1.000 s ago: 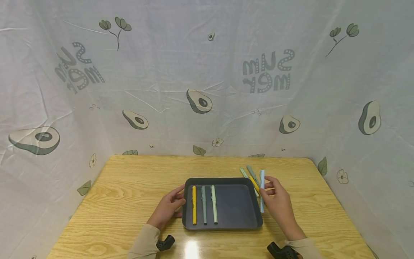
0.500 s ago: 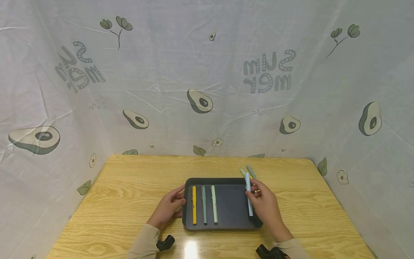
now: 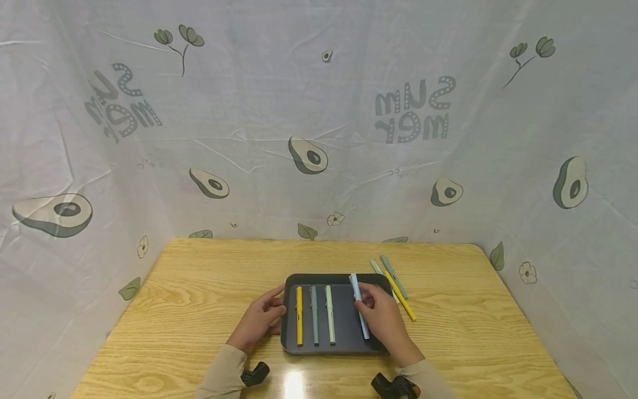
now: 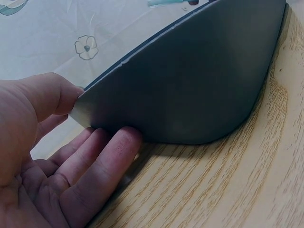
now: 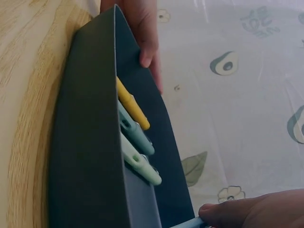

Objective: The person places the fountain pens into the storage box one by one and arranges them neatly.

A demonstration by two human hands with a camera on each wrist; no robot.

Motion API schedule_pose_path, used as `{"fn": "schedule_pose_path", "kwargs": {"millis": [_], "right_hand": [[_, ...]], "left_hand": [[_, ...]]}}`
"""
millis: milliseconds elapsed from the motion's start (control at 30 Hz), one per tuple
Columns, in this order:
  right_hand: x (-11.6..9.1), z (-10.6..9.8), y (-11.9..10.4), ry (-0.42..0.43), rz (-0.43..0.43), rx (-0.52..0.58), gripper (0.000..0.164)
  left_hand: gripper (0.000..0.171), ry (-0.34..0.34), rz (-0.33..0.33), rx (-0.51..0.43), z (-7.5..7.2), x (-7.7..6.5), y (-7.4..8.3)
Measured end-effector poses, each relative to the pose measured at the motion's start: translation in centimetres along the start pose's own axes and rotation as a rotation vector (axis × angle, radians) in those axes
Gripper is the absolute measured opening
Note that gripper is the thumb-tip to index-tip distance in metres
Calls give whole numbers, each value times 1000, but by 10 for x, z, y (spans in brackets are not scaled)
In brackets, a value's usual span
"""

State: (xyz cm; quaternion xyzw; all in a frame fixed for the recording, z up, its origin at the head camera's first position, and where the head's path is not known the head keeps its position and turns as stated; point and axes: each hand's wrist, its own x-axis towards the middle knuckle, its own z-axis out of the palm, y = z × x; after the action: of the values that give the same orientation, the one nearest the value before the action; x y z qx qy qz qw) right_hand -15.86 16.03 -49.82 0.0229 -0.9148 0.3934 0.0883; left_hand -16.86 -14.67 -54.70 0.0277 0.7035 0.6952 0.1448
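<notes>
My right hand [image 3: 382, 313] pinches a light blue pen [image 3: 360, 307] between thumb and fingers, tilted over the right part of a dark grey tray [image 3: 344, 350]. Inside the tray, on its left side, lie a yellow pen [image 3: 299, 316], a grey-green pen [image 3: 314, 316] and a pale green pen [image 3: 330, 315], side by side. My left hand [image 3: 260, 317] holds the tray's left end. In the left wrist view its thumb lies at the rim and its fingers [image 4: 111, 161] press low on the outer wall. Only an end of the blue pen [image 5: 187, 223] shows in the right wrist view.
Beyond the tray's right end, a loose pile on the wooden table [image 3: 209, 271] holds another yellow pen [image 3: 406, 305], another grey-green pen [image 3: 394, 277] and another pale green pen [image 3: 376, 266]. A patterned white cloth [image 3: 249, 194] hangs behind and at both sides of the table.
My right hand has carried the light blue pen leftward, from beside the pile to over the tray. The pile is in fuller view now. My left hand and the tray have stayed put.
</notes>
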Motion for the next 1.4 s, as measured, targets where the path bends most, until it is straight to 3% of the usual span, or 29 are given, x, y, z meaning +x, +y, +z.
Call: {"fn": "schedule_pose_path", "kwargs": {"millis": [700,1400], "right_hand": [[12,27,-4,-108,59,-33,35],[15,32,-2,-149,52,-94,28]], "left_hand": [[60,8,-13,-6,0,3,-2],[60,11,-25,1,0,3,-2]]}}
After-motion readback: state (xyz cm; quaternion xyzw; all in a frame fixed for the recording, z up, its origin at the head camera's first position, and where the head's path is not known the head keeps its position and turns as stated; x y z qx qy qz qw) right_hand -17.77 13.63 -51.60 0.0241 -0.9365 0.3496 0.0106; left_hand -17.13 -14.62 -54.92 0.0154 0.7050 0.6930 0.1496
